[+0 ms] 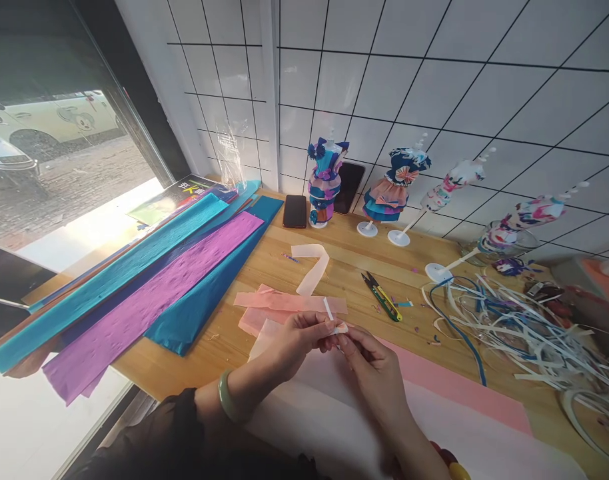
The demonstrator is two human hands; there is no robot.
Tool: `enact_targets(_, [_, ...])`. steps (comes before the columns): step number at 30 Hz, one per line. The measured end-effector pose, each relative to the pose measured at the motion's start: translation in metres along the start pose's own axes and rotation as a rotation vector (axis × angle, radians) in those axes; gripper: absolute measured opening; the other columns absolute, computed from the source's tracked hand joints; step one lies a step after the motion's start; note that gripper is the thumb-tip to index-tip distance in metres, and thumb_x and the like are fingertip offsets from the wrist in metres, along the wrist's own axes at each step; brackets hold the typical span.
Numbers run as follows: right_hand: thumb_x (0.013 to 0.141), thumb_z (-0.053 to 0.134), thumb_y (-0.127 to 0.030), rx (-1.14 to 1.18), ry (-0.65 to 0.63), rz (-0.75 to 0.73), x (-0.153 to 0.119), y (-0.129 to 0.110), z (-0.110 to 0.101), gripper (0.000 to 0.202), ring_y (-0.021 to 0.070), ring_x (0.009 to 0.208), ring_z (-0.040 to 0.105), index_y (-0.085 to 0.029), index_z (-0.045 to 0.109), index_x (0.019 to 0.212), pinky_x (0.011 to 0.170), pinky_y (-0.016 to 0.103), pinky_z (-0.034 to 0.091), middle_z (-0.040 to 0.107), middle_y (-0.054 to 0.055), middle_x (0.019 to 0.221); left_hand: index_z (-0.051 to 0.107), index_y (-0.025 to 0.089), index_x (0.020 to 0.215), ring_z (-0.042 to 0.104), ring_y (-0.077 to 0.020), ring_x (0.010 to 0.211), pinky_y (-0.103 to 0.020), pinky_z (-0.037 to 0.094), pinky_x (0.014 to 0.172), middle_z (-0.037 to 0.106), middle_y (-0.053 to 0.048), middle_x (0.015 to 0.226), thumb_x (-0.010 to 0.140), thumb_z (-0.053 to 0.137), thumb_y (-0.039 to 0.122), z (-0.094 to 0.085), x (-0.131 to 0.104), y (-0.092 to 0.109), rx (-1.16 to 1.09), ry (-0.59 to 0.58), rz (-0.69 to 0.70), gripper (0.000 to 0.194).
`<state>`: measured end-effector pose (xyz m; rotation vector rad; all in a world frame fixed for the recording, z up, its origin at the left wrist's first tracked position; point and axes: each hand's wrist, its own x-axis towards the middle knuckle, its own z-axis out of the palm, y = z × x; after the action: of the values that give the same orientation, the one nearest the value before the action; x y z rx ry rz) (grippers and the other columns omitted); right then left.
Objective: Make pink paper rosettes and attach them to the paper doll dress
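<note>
Both hands meet over the paper sheets, pinching a small white folded strip (339, 329) between thumbs and fingers. My left hand (304, 333) grips it from the left, with a narrow white end (327, 308) sticking up past the thumb. From the right, my right hand (369, 357) holds the same strip with its fingers closed. Beneath and beyond the hands lie a peach paper strip (289, 302) and a large pale pink sheet (304, 380). A bent pale strip (312, 263) rests farther back. Yellow-and-green thread snips (382, 297) lie to the right.
Several small dress forms (325, 180) in paper outfits stand along the tiled wall. Two phones (295, 211) are near them. Long folded turquoise paper (119, 273) and purple paper (154, 303) cover the left side. Tangled white and blue strips (514, 340) heap at the right.
</note>
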<state>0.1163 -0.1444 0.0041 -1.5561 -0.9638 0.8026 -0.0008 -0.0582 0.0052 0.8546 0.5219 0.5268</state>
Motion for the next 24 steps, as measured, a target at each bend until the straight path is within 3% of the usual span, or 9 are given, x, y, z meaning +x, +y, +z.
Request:
enact_targets(6, [0.081, 0.057, -0.031, -0.088, -0.02, -0.115, -0.002, -0.002, -0.002, 0.017, 0.0203, 0.083, 0.06, -0.023, 0.071, 0.08, 0.073, 0.031, 0.046, 0.067, 0.004, 0.083, 0.064, 0.011, 0.068, 0.046, -0.0063, 0.052, -0.02, 0.033, 0.054, 0.056, -0.002, 0.06, 0.073, 0.066, 0.029, -0.006, 0.0, 0.002, -0.091, -0.084, -0.082, 0.019])
enact_targets(14, [0.082, 0.057, -0.025, -0.178, -0.05, -0.229, -0.005, -0.002, -0.005, 0.012, 0.0147, 0.068, 0.056, -0.023, 0.067, 0.077, 0.059, 0.024, 0.043, 0.063, 0.001, 0.075, 0.061, 0.008, 0.069, 0.05, -0.0058, 0.048, -0.018, 0.033, 0.05, 0.056, -0.002, 0.056, 0.071, 0.065, 0.023, -0.016, 0.002, 0.001, -0.244, -0.137, -0.349, 0.016])
enact_targets(24, [0.081, 0.057, -0.032, -0.143, -0.119, -0.109, -0.004, 0.001, -0.009, 0.014, 0.0142, 0.062, 0.053, -0.021, 0.065, 0.078, 0.056, 0.025, 0.041, 0.059, 0.001, 0.069, 0.061, 0.009, 0.065, 0.05, -0.0071, 0.045, -0.02, 0.032, 0.046, 0.057, -0.001, 0.051, 0.069, 0.066, 0.026, -0.016, 0.002, 0.004, -0.11, -0.174, -0.367, 0.018])
